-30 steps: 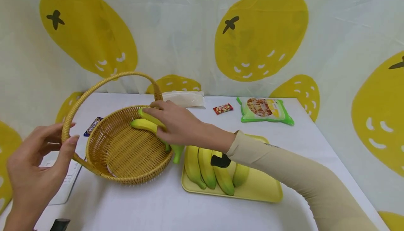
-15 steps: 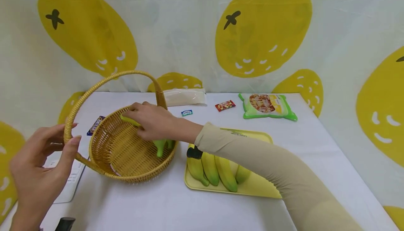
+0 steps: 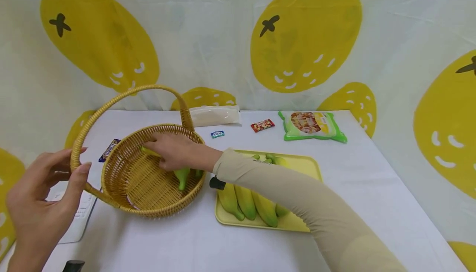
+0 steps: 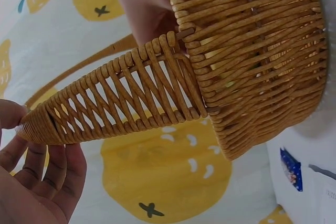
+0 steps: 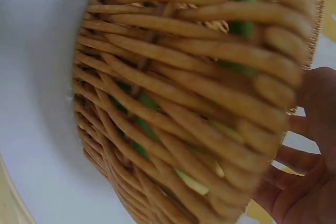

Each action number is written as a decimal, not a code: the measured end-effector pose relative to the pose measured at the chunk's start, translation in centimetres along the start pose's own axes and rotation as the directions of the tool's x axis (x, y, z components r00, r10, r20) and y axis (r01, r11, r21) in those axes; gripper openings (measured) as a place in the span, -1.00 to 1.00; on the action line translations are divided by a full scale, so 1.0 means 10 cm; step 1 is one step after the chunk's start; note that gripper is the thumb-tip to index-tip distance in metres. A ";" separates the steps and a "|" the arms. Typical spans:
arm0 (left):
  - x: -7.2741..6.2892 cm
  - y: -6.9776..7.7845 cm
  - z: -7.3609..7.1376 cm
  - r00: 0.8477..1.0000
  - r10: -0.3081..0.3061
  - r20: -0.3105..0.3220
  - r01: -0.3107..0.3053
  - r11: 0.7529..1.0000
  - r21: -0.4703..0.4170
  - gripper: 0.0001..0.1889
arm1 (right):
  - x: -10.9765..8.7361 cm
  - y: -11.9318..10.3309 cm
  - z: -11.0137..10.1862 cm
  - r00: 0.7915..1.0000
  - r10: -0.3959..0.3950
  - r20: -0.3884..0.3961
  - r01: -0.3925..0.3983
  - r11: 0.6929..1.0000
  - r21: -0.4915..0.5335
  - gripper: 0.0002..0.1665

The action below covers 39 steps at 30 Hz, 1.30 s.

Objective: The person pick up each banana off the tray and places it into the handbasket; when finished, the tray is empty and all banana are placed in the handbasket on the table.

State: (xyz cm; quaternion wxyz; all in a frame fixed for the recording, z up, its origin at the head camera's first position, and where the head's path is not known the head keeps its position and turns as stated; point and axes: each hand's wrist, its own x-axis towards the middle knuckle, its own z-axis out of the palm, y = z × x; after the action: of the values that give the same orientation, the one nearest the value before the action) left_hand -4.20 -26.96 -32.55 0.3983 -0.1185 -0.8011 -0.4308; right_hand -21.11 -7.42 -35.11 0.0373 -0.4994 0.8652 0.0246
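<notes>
My left hand (image 3: 44,201) pinches the handle (image 3: 108,108) of a round wicker basket (image 3: 158,212) between thumb and fingers; the left wrist view shows this grip from the side. Inside the basket's right half, my right hand (image 3: 172,151) holds a yellow banana (image 3: 182,177) with a green stem. The hand covers the banana's middle, and its tip shows at the left. Another green stem, just to the right, is mostly hidden. Several bananas (image 3: 243,201) lie side by side on a yellow tray (image 3: 303,168), partly behind the right sleeve.
A blue snack packet (image 3: 109,151) and a white card-like sheet (image 3: 78,222) lie left of the basket. Behind are a pale packet (image 3: 215,115), a small teal packet (image 3: 217,134), a red packet (image 3: 262,125) and a green bag (image 3: 312,126). A patterned curtain hangs behind the table.
My right hand has moved left and down into the basket with the banana, from above its right rim. The small teal packet has come into view. My left hand keeps holding the handle.
</notes>
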 end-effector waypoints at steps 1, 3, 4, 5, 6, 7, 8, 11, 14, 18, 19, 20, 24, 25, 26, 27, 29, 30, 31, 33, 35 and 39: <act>-0.01 -0.01 -0.01 1.000 -0.002 0.002 0.002 1.000 0.007 -0.68 | 0.02 -0.01 0.02 1.000 0.003 0.009 -0.003 1.000 -0.007 -0.19; -0.01 -0.02 -0.01 1.000 -0.004 0.008 0.003 1.000 0.018 -0.67 | 0.04 -0.03 0.05 1.000 0.010 0.028 -0.009 0.999 -0.034 -0.21; -0.01 -0.03 -0.02 1.000 0.001 0.008 -0.001 1.000 0.015 -0.67 | 0.05 -0.04 0.07 0.999 0.014 0.039 -0.012 0.999 -0.049 -0.23; -0.02 -0.03 -0.02 1.000 0.004 0.009 -0.005 1.000 0.013 -0.67 | 0.05 -0.06 0.09 0.999 0.015 0.048 -0.012 0.998 -0.069 -0.25; -0.02 -0.04 -0.02 1.000 0.009 0.009 -0.009 1.000 0.011 -0.67 | 0.06 -0.08 0.10 0.998 0.015 0.055 -0.010 0.996 -0.090 -0.27; -0.02 -0.05 -0.02 1.000 0.014 0.010 -0.014 1.000 0.009 -0.67 | 0.06 -0.09 0.11 0.998 0.011 0.058 -0.004 0.993 -0.116 -0.29; -0.02 -0.05 -0.02 1.000 0.016 0.010 -0.016 1.000 0.009 -0.67 | 0.07 -0.10 0.13 0.998 0.007 0.057 0.001 0.990 -0.142 -0.31; -0.01 -0.05 -0.02 1.000 0.021 0.008 -0.021 1.000 0.002 -0.67 | 0.06 -0.13 0.16 0.999 0.004 0.052 0.007 0.980 -0.201 -0.35; -0.01 -0.04 -0.02 1.000 0.021 0.008 -0.021 1.000 0.002 -0.67 | 0.06 -0.14 0.18 0.999 0.002 0.045 0.008 0.973 -0.230 -0.37; -0.01 -0.04 -0.02 1.000 0.017 0.008 -0.017 1.000 0.000 -0.67 | 0.06 -0.14 0.21 0.999 -0.004 0.038 0.013 0.966 -0.260 -0.43; -0.01 -0.04 -0.02 1.000 0.015 0.009 -0.015 1.000 0.002 -0.67 | 0.06 -0.14 0.21 0.999 -0.007 0.035 0.016 0.962 -0.273 -0.45; -0.02 -0.04 -0.02 1.000 0.012 0.010 -0.012 1.000 0.007 -0.67 | 0.05 -0.14 0.21 0.999 -0.010 0.031 0.019 0.958 -0.285 -0.45; -0.03 -0.04 -0.02 1.000 -0.004 0.015 0.003 0.999 0.042 -0.66 | 0.04 -0.13 0.17 1.000 -0.012 0.022 0.019 0.949 -0.316 -0.44; -0.03 -0.04 -0.02 1.000 -0.005 0.014 0.005 0.999 0.046 -0.66 | 0.03 -0.12 0.15 1.000 -0.010 0.023 0.017 0.949 -0.316 -0.43; -0.04 -0.04 -0.02 1.000 -0.006 0.014 0.006 0.999 0.047 -0.66 | 0.02 -0.11 0.12 1.000 -0.004 0.026 0.012 0.951 -0.308 -0.42; -0.04 -0.03 -0.02 1.000 -0.007 0.013 0.006 0.999 0.044 -0.66 | 0.00 -0.11 0.10 1.000 0.003 0.031 0.006 0.955 -0.296 -0.41; -0.04 -0.02 -0.02 1.000 -0.005 0.013 0.005 0.999 0.042 -0.67 | -0.03 -0.08 0.05 0.999 0.017 0.034 -0.008 0.965 -0.263 -0.38; -0.03 -0.02 -0.02 1.000 -0.001 0.011 0.000 0.999 0.035 -0.67 | -0.05 -0.06 0.02 0.999 0.019 0.028 -0.012 0.969 -0.248 -0.37; -0.03 -0.01 -0.02 1.000 0.004 0.010 -0.004 1.000 0.026 -0.67 | -0.08 -0.05 0.00 1.000 0.023 0.020 -0.017 0.973 -0.229 -0.36; -0.02 -0.01 -0.02 1.000 0.011 0.008 -0.011 1.000 0.009 -0.68 | -0.14 -0.01 -0.05 1.000 0.025 -0.005 -0.025 0.981 -0.194 -0.36; -0.02 0.00 -0.02 1.000 0.015 0.007 -0.015 1.000 -0.001 -0.68 | -0.21 0.04 -0.09 0.999 0.020 -0.037 -0.026 0.985 -0.170 -0.36; -0.03 -0.02 -0.03 1.000 0.003 0.011 -0.003 1.000 0.027 -0.68 | -0.38 0.12 -0.17 0.996 0.011 -0.085 -0.023 0.990 -0.140 -0.37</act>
State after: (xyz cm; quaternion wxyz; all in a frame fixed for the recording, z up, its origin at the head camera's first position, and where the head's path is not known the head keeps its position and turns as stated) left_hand -3.92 -27.20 -32.82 0.3960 -0.1166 -0.8090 -0.4186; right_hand -20.32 -3.70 -33.08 -0.0345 -0.4941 0.8663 0.0648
